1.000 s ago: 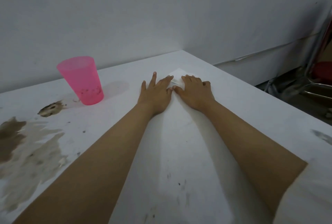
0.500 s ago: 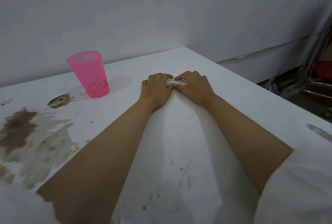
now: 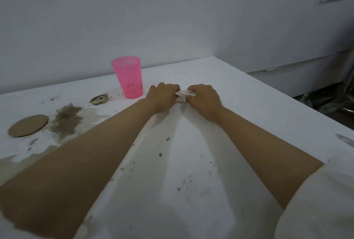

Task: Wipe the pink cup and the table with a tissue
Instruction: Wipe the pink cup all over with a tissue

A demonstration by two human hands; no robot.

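Note:
A translucent pink cup [image 3: 128, 76] stands upright near the wall, with dark specks on its lower side. Just right of it my left hand [image 3: 162, 96] and my right hand [image 3: 204, 98] are side by side on the white table [image 3: 258, 116], both curled around a bunched white tissue [image 3: 184, 93]. Only a small strip of the tissue shows between my fingers. Brown dirt smears [image 3: 66, 121] cover the table to the left of my left forearm.
A round brown cardboard coaster [image 3: 28, 125] lies at the far left. Small dark specks dot the table between my forearms. The table's right edge drops to a floor with metal chair legs [image 3: 333, 102]. A grey wall runs behind the table.
My flat hands have curled and gathered the spread tissue into a bunch. The view has shifted, so the cup now sits closer to my left hand and the coaster has come into view.

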